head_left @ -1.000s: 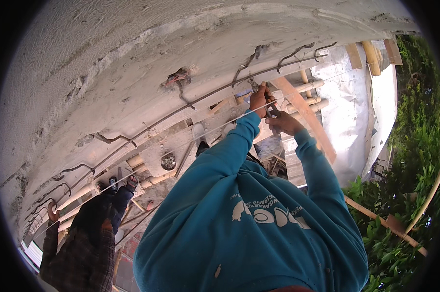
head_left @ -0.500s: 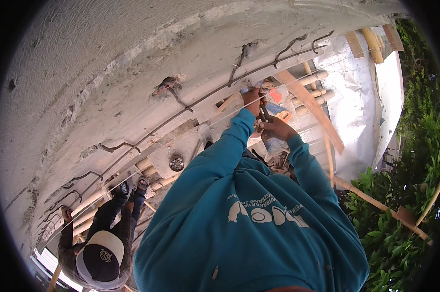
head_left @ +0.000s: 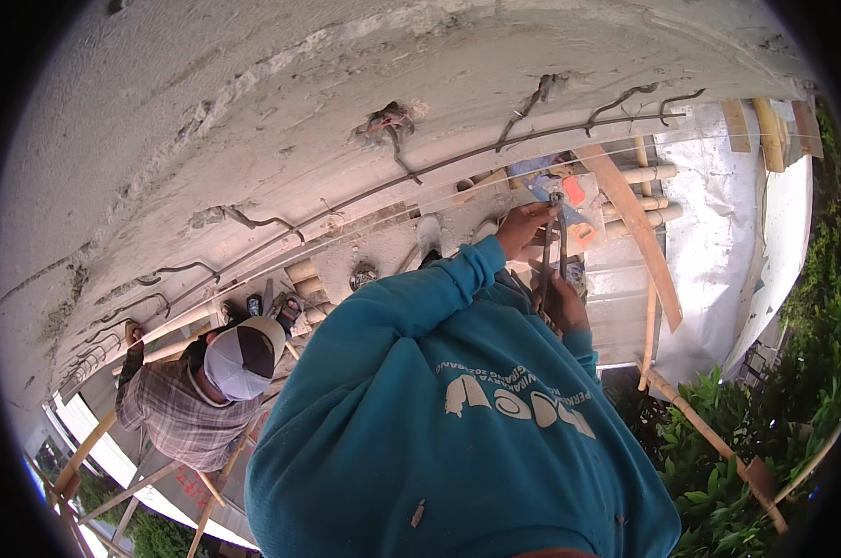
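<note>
My right hand [head_left: 562, 302] is wrapped round the lower handles of a pair of long-handled pincers [head_left: 563, 244], whose dark handles stand slightly apart. The pincers point away from me, with the small head at the far end. My left hand [head_left: 524, 229] is beside that head, its fingers drawn together in a pinch. Whatever lies between those fingertips is too small to make out. Just beyond the pincers, a hand tool with an orange handle [head_left: 583, 233] lies on the boards, and a red-orange piece [head_left: 574, 191] is behind it.
A concrete wall [head_left: 281, 121] curves along the far side, with bent rebar hooks [head_left: 523, 112] and a long horizontal bar [head_left: 374, 197]. A wooden plank [head_left: 639, 232] slants over bamboo poles [head_left: 648, 175]. A co-worker in a cap [head_left: 244, 358] crouches at left. Foliage [head_left: 746, 437] is at right.
The view has shifted, so the wall and tools appear farther right and lower. My hands have moved apart, leaving the pincers' handles plainly seen. The co-worker now leans differently, with the plaid back showing.
</note>
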Available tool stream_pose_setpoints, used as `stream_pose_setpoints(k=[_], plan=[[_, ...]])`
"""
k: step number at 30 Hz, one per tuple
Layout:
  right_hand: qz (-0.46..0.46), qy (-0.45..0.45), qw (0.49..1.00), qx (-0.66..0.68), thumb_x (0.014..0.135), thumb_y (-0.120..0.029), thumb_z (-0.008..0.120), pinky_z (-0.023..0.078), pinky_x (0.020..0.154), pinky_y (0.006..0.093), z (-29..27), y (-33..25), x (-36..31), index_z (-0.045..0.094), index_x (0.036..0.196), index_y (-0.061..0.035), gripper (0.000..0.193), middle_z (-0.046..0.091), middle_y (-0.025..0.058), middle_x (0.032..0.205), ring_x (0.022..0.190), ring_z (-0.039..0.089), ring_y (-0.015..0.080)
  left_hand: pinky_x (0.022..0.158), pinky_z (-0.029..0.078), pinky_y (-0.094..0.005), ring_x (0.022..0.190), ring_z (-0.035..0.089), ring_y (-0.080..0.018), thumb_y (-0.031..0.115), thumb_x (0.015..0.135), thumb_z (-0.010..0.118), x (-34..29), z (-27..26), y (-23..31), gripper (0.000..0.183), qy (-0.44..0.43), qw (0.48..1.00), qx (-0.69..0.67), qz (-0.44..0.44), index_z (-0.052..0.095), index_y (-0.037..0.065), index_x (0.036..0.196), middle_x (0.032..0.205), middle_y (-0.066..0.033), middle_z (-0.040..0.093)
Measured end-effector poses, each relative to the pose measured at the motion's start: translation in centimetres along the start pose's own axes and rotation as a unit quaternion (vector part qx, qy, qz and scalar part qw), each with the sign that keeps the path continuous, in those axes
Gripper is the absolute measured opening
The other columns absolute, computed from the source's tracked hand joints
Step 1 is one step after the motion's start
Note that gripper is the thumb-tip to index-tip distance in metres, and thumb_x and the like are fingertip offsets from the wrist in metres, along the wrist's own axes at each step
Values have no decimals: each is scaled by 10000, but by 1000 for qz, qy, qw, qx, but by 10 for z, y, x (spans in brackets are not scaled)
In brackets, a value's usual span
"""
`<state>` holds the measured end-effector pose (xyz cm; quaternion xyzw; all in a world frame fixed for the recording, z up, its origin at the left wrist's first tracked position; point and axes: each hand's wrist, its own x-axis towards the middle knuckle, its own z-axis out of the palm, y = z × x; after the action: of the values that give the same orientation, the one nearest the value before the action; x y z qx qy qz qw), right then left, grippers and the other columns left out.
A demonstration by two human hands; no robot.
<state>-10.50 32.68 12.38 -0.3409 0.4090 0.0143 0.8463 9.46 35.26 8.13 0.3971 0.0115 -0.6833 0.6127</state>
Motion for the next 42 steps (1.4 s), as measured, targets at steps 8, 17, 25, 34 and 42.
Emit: stream_pose_setpoints(k=[8, 17, 25, 34, 42], plan=[[-14, -20, 969, -245, 1020, -517, 404, 465, 894, 349, 32, -9, 8, 523, 1317, 2, 610, 663, 103, 1058, 942, 609, 192, 727, 576, -300, 845, 679, -168, 317, 950, 655, -23, -32, 5, 474, 41, 997, 20, 64, 598, -25, 1273, 1081, -75, 665], [30, -100, 948, -299, 998, -549, 429, 475, 937, 375, 34, -54, 10, 158, 1568, -98, 776, 630, 194, 1209, 1061, 622, 248, 727, 515, -455, 795, 673, -358, 378, 946, 551, -12, -50, -20, 372, 278, 865, 348, 231, 690, 71, 1106, 856, -207, 677], [92, -74, 931, -344, 980, -503, 487, 512, 882, 381, 35, -91, 13, 116, 1579, -164, 782, 588, 216, 1281, 1042, 644, 267, 746, 527, -512, 854, 653, -434, 79, 787, 626, -8, -23, -18, 222, 406, 731, 469, 284, 667, 15, 995, 1252, -247, 571], [72, -82, 933, -342, 942, -348, 564, 497, 955, 387, -30, -128, 12, 140, 1574, -138, 790, 531, 232, 1358, 1135, 609, 279, 730, 501, -497, 797, 649, -400, 130, 831, 591, 37, 4, -25, 176, 345, 770, 432, 318, 672, 32, 954, 844, -204, 669], [106, -117, 946, -284, 939, -308, 588, 459, 1011, 424, -78, -153, 0, 84, 1579, -146, 830, 502, 216, 1388, 1173, 581, 298, 699, 513, -443, 786, 671, -347, 147, 898, 539, 60, 44, -42, 178, 311, 841, 315, 310, 669, 43, 960, 829, -157, 684]])
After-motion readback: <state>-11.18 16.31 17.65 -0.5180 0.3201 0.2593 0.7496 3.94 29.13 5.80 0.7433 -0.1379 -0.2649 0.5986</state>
